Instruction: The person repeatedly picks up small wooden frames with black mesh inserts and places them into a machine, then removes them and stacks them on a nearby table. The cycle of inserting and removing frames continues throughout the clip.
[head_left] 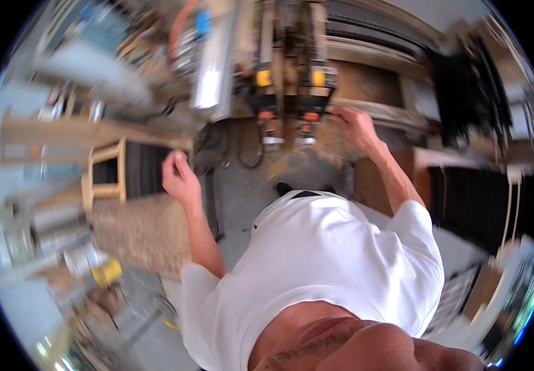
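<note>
In front of me stands a machine with two dark, parallel clamp-like heads (pixel 292 86) bearing yellow and red parts and metal tips at their near ends. My right hand (pixel 357 130) is beside the right head, its curled fingertips close to the head's side; blur hides whether they touch it. My left hand (pixel 181 179) hovers at the left, apart from the machine, with thumb and fingers drawn together. Whatever either hand may hold is too small or hidden. Beside the left hand is a stack of dark strips (pixel 145 168) next to a pale wooden frame (pixel 107 172).
A brown board surface (pixel 140 232) lies near my left forearm. Dark stacked material (pixel 465 201) and a brown box-like panel (pixel 384 179) stand at the right. Black material (pixel 465 86) hangs at the far right. Dust covers the floor (pixel 304 164) under the machine.
</note>
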`<state>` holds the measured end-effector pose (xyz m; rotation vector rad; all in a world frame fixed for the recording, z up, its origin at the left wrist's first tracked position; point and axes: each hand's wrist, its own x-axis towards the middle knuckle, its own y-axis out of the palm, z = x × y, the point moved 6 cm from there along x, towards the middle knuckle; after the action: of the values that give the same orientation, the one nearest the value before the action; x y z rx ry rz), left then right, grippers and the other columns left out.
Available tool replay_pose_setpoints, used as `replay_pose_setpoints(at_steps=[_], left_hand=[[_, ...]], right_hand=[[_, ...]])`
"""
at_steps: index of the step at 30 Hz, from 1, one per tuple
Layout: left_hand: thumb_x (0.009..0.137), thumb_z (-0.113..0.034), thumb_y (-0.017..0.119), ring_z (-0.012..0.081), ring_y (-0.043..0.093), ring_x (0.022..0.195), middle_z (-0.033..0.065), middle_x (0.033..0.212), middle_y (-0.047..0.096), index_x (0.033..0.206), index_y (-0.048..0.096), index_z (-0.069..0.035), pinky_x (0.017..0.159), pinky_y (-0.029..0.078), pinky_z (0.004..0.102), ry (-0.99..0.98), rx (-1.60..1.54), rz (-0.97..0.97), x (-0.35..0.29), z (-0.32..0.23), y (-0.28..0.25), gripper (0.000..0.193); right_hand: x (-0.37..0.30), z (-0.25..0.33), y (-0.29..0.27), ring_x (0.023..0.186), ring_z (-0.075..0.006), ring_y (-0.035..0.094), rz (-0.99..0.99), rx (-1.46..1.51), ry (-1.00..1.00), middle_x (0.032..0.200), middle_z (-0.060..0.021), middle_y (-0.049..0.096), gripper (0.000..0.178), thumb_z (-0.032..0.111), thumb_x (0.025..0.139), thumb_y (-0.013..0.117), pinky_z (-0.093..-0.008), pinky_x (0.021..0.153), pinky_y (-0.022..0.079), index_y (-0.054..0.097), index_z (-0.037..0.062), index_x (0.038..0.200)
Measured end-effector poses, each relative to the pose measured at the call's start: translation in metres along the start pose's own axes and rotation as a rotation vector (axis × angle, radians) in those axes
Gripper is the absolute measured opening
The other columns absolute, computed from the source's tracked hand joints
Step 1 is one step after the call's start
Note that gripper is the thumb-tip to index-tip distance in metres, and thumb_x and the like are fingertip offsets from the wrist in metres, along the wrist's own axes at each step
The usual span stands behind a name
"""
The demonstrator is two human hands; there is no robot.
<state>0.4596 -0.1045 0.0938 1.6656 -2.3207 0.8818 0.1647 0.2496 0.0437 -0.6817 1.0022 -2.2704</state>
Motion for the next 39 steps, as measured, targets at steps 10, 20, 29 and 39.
replay_pose_setpoints(at_steps=[10,20,29,39], left_hand=[[0.094,-0.017,0.062,0.0113,0.063,0.079,0.0051,0.091,0.066,0.111,0.063,0.001,0.071,0.055,0.0255,-0.605,-0.454,0.858,-0.209,0.01,0.236,0.024],[0.093,-0.015,0.063,0.0104,0.063,0.076,0.0054,0.09,0.066,0.109,0.064,0.001,0.067,0.054,0.0233,-0.483,-0.45,0.893,-0.202,-0.038,0.312,0.023],[0.095,-0.019,0.061,0.0134,0.065,0.082,0.0063,0.097,0.066,0.112,0.061,0.0,0.07,0.055,0.0254,-0.425,-0.619,0.67,-0.039,-0.071,0.378,0.025],[0.099,-0.036,0.051,0.0341,0.025,0.141,0.0209,0.153,0.022,0.151,0.012,-0.002,0.115,0.03,0.0445,-0.744,-0.931,0.749,0.125,-0.044,0.548,0.074]], right_hand=[[-0.159,0.011,-0.332,0.108,-0.0295,0.059,-0.617,-0.829,0.096,0.117,-0.0091,0.064,0.025,0.016,0.079,0.072,-0.0404,0.091,0.047,0.068,0.0108,0.103],[-0.318,-0.026,-0.425,0.087,-0.022,0.068,-0.621,-0.668,0.783,0.097,-0.0094,0.07,0.024,0.022,0.091,0.064,-0.0318,0.075,0.051,0.066,0.0134,0.114],[-0.279,-0.016,-0.424,0.09,-0.0184,0.067,-0.811,-0.632,0.654,0.1,-0.0063,0.069,0.021,0.016,0.092,0.065,-0.0294,0.077,0.052,0.068,0.0128,0.113],[-0.124,0.044,-0.373,0.1,-0.0243,0.064,-0.658,-0.639,0.278,0.106,-0.0113,0.069,0.02,-0.004,0.084,0.066,-0.0328,0.085,0.05,0.069,0.0019,0.103]])
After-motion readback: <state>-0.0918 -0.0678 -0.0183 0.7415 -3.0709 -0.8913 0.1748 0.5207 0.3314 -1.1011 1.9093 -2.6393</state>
